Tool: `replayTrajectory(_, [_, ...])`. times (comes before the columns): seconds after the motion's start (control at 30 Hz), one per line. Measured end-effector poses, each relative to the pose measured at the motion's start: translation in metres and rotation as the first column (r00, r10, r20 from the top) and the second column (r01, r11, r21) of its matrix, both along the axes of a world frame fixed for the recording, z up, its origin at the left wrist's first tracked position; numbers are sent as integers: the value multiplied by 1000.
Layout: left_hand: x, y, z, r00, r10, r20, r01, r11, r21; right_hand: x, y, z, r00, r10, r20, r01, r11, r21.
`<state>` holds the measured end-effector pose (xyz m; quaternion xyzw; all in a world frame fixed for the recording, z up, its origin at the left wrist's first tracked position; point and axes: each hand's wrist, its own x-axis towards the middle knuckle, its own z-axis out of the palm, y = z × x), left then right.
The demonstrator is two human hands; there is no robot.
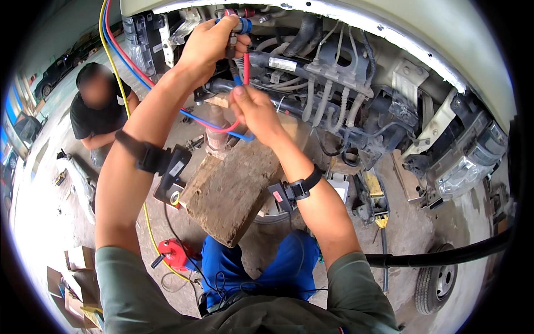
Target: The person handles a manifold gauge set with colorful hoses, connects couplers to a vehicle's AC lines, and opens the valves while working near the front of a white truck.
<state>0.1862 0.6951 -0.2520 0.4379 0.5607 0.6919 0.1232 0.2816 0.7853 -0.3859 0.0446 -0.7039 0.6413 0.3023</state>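
the left hand (208, 44) is raised to about 11 o'clock of the view and is clenched around a blue round hose coupler (243, 25) fitted at the underside of a raised vehicle; the coupler sits at 2 o'clock of that hand, touching its fingertips. the right hand (256, 108) lies just below, at 5 o'clock of the left one, its fingers pinched on a thin red rubber hose (246, 61) that runs up to the coupler, with a thin blue rubber hose (242, 135) curling under the palm. a thin yellow hose (114, 67) climbs with the other two toward 11 o'clock. beneath the hands a weathered brown wooden block (233, 195) stands on the stained concrete workshop floor (411, 222). grey engine pipes and wiring (334, 89) crowd the space at 2 o'clock, close to both hands, while open floor lies toward 8 o'clock. a crouching person in a black shirt (100, 114) is at 9 o'clock, well apart. a small red tool (173, 253) lies on the floor at 7 o'clock.
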Motion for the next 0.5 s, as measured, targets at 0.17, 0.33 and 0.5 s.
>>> replayTrajectory(0.17, [-17, 35, 4, 999, -49, 14, 50, 998, -44, -15, 24, 5, 884, -468, -21, 467, 878, 107])
replayTrajectory(0.33, [3, 44, 8, 906, 298, -300, -352, 924, -146, -9, 42, 12, 732, -680, -44, 672, 709, 214])
replayTrajectory(0.5, [-11, 44, 13, 455, 412, -789, -672, 741, -1, -6, 61, 13, 811, -578, 86, 563, 813, 151])
